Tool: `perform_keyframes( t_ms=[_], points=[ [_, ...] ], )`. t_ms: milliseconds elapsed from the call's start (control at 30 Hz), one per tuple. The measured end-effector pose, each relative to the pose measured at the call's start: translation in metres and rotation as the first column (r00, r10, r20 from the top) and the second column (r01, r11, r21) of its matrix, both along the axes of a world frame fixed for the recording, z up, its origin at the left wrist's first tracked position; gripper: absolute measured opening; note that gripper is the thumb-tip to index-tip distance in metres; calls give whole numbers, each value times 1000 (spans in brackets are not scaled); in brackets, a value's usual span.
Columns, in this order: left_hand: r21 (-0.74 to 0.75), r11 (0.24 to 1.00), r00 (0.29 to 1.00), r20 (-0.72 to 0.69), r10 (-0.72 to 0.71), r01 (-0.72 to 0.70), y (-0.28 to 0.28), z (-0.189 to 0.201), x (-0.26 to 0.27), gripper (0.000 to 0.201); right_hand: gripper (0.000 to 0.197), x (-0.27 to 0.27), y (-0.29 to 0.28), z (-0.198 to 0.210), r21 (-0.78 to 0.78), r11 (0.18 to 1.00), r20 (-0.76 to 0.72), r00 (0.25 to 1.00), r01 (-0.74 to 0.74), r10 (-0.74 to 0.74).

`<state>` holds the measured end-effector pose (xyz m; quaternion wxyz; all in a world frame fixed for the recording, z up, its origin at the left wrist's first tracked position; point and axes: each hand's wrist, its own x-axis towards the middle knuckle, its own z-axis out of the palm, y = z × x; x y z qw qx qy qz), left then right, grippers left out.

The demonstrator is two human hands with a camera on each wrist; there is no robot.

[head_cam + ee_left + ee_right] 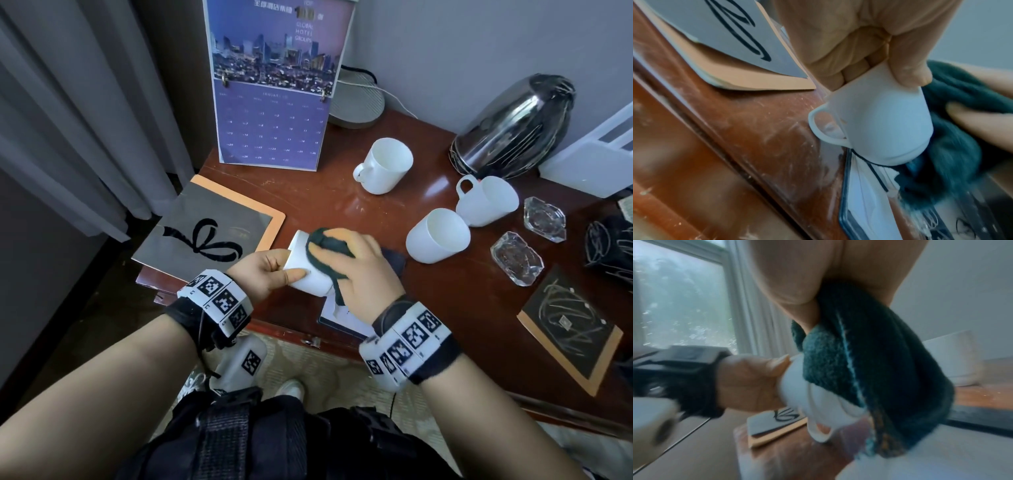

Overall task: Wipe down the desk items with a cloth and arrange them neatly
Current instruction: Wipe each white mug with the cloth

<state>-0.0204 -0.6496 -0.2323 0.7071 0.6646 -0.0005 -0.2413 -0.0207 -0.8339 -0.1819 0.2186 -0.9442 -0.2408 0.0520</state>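
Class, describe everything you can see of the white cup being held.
The white cup is plain, matte, ceramic-looking, with one loop handle and a stepped base. It is held tilted above the wooden desk, touching nothing there. The left hand grips its rim end, thumb along the outside and fingers inside the mouth. The right hand presses a dark green cloth against its side.

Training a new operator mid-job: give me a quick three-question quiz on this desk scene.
1. True or false: the left hand holds the white cup upright on the desk.
2. Which does the right hand press on that cup? A sponge; B dark green cloth; C paper towel.
3. How many other white cups stand or lie on the desk?

Key: 1 false, it is held tilted in the air; 2 B; 3 three.
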Motion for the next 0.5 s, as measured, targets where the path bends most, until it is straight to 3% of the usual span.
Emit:
perform_keyframes(
  t_ms=[67,133,200,233,367,500],
  points=[
    [-47,998,999,-37,35,-36,2,-2,1,28,60,-9,-11,-5,-6,997,63,995,-81,81],
    [-38,998,998,-38,42,-44,1,-3,4,32,60,-3,-23,-7,0,999,17,999,49,-49],
    [-5,1000,1000,-12,28,-28,0,-3,5,15,61,5,-31,-11,4,979,-2,979,203,-203],
    [0,1000,1000,-9,21,-21,0,-2,5,13,61,5,-27,-11,3,977,33,976,213,-213],
    [-33,998,998,-42,55,-57,-2,0,10,16,54,-9,-1,-11,-2,999,203,978,48,-47],
    [-65,992,991,-90,100,-106,-10,0,14,31,66,-2,10,0,-62,983,48,984,174,-171]
  ],
)
